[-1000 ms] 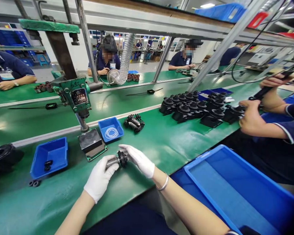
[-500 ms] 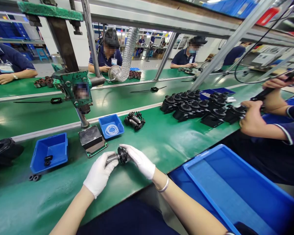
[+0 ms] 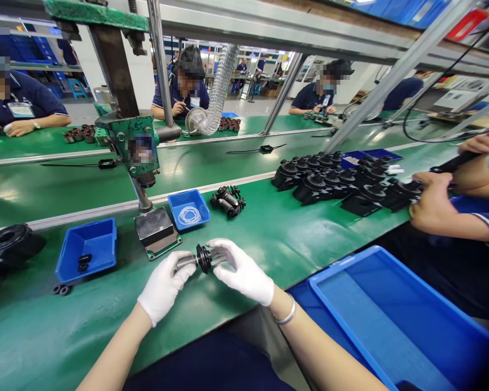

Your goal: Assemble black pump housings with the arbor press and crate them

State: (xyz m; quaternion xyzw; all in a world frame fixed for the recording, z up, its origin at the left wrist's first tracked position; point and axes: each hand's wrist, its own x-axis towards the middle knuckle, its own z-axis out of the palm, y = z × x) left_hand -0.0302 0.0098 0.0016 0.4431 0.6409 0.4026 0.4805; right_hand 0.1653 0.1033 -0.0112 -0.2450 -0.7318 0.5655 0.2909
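While both gloved hands, left hand (image 3: 163, 285) and right hand (image 3: 244, 271), pinch the rotor shaft (image 3: 201, 259) ends, it looks rigid, weighty; grip the bare metal, not the black fins.

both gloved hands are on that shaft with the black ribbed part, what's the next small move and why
Probably press the black ribbed part a little further along the metal shaft. The left hand grips the shaft's near end, and the right hand pinches at the ribbed part's other side, so the two hands are set to push toward each other. Whether it is fully seated cannot be told.
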